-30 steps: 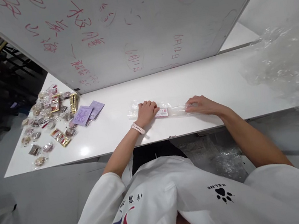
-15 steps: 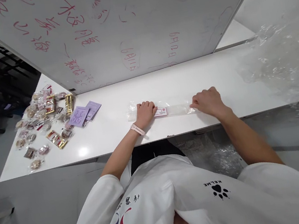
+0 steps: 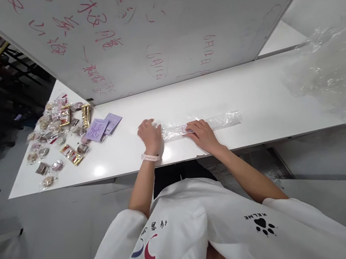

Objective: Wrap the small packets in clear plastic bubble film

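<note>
A long strip of clear plastic wrap (image 3: 227,119) lies flat along the table, with a small white label with a red edge (image 3: 184,130) on it. My left hand (image 3: 150,136) is at the strip's left end, its fingers curled closed on the plastic. Over the label rests my right hand (image 3: 202,135), its fingers stretched forward and lying on the strip; they cover part of the label. To the right of that hand the strip's right end lies loose.
Several small wrapped snacks (image 3: 71,154) are spread over the table's left end, beside two purple cards (image 3: 97,129). A whiteboard (image 3: 130,35) with red writing stands behind the table (image 3: 124,155). A heap of clear plastic (image 3: 334,80) sits at the right.
My right hand has let go of the strip's right end and moved left onto the label. My left hand has shifted left, off the label, to the strip's left end.
</note>
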Available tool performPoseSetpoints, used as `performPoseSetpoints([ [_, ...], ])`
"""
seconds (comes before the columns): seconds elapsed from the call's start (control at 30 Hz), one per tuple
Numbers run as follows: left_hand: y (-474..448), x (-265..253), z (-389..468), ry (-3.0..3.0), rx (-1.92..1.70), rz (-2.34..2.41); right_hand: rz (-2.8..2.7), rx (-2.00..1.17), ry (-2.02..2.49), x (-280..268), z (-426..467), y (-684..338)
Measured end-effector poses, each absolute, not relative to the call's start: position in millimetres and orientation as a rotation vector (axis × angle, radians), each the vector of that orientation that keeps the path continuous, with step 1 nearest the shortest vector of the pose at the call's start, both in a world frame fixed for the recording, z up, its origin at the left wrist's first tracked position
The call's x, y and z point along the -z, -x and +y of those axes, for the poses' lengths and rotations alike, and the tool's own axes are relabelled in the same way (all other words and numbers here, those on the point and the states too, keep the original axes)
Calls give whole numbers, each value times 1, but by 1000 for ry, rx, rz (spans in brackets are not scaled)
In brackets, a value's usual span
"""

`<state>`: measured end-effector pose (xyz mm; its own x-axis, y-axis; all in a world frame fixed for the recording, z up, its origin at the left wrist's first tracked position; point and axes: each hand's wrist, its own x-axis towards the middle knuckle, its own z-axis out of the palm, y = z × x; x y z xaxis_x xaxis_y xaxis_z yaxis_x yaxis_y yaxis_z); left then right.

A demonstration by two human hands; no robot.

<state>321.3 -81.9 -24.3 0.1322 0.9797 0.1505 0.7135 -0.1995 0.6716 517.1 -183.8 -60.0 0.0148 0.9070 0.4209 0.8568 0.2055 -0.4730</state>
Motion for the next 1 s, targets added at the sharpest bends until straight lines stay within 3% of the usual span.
performPoseSetpoints([
  [0.1, -290, 10, -119, -1173, -1229, 1502, -1808, -95, 1626, 62, -184, -518],
  [0.2, -283, -4, -153, -484, -1058, 1157, -1798, -100, 1623, 65, -183, -517],
  [0.33, -293, -13, -162, -114, -879, 1004, -1777, -100, 1623, 68, -182, -517],
  [0.7, -341, 10, -125, -132, -729, 901, -1724, -135, 1608, 70, -181, -518],
  [1.0, -358, 31, -115, -277, -1019, 1040, -1970, 45, 1785, 55, -185, -511],
])
